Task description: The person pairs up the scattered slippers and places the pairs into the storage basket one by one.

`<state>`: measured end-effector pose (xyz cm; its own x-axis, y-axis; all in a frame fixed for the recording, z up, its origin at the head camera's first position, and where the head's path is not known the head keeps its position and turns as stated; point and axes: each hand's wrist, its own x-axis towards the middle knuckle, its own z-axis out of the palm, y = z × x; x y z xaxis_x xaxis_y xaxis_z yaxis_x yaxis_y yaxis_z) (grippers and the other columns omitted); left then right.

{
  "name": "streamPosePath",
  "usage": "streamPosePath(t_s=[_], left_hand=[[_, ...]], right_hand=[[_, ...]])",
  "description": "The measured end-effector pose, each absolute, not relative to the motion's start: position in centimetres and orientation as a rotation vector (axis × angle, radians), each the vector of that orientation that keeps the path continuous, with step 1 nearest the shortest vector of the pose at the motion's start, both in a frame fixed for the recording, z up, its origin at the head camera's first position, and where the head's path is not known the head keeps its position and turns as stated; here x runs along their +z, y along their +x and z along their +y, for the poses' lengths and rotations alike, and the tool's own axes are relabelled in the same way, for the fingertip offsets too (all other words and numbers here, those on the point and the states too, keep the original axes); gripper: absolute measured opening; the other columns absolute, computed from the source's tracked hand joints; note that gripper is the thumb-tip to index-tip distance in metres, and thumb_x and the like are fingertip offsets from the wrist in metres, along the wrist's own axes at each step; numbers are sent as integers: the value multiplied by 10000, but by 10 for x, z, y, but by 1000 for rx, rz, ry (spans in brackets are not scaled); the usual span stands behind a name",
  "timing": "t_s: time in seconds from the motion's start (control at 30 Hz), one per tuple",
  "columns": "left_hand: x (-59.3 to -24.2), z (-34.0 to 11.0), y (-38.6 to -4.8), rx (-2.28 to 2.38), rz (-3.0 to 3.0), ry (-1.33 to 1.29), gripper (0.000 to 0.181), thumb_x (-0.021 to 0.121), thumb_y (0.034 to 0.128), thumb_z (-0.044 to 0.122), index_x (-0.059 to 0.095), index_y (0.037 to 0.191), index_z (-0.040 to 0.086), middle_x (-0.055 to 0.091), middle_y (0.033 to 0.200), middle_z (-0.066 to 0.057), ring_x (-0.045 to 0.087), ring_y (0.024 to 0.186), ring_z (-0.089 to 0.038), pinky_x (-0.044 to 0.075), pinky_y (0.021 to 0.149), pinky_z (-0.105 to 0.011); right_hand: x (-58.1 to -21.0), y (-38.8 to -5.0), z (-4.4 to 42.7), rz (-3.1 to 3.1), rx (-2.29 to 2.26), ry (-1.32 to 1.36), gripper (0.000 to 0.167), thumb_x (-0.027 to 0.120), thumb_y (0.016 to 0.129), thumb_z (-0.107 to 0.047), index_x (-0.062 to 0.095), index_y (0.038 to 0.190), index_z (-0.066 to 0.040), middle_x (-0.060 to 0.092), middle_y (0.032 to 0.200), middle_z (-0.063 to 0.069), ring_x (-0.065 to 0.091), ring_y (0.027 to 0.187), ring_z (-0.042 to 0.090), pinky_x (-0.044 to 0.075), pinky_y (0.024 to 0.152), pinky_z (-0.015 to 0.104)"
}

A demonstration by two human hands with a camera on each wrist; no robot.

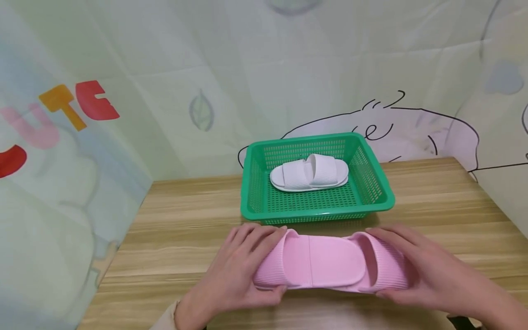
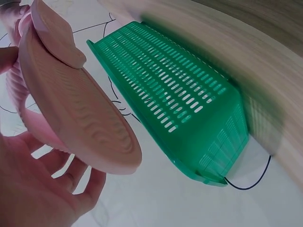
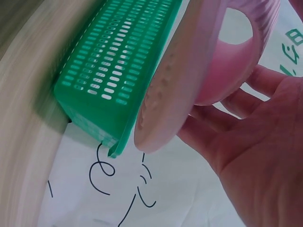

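Note:
A pair of pink slippers, overlapped heel over heel, is held up off the table between both hands. My left hand grips the strap end of the left slipper, thumb in front and fingers over the far side. On the other end, my right hand pinches the right slipper's ribbed strap the same way. The wrist views show the slipper soles tilted beside the basket. Just beyond them stands a green plastic basket, with a pair of white slippers lying inside, likewise overlapped.
The wooden table carries the basket near its back edge. Behind and to the left hangs a printed cloth backdrop with cartoon drawings and letters.

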<state>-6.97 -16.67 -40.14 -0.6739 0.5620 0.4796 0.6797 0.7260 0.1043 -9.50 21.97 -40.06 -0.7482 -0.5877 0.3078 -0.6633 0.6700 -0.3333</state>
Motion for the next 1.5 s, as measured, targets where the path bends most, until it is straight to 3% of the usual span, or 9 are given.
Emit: streamPosePath(t_s=[0.4,0.7,1.17,1.5], left_hand=[[-401,-161,-71,-389,-2475,-983,971,867,693,549,543,1538,197,623,1336,20,546,1194,-180,463,1021,-432],[-401,-157,-71,-401,-2456,-989,995,873,676,554,540,1538,187,620,1337,15,547,1186,-188,461,1018,-425],[-403,-153,-69,-372,-2471,-984,1045,859,691,603,495,1570,169,603,1367,6,524,1215,-202,455,1052,-431],[-405,-148,-68,-401,-2430,-981,1096,849,691,618,452,1599,152,603,1362,-15,524,1236,-218,448,1078,-420]], right_hand=[[-393,-96,209,-2680,623,1082,944,929,693,-648,560,1497,-319,575,1400,-113,584,1169,107,613,865,353],[-391,-97,202,-2673,642,1112,930,922,707,-645,548,1502,-338,560,1395,-152,555,1144,56,595,839,305],[-389,-97,190,-2674,622,1167,939,914,728,-631,547,1517,-280,547,1444,-147,553,1204,54,599,903,335],[-386,-95,178,-2727,653,1160,955,859,746,-706,551,1529,-255,535,1459,-150,554,1226,57,599,931,354]])
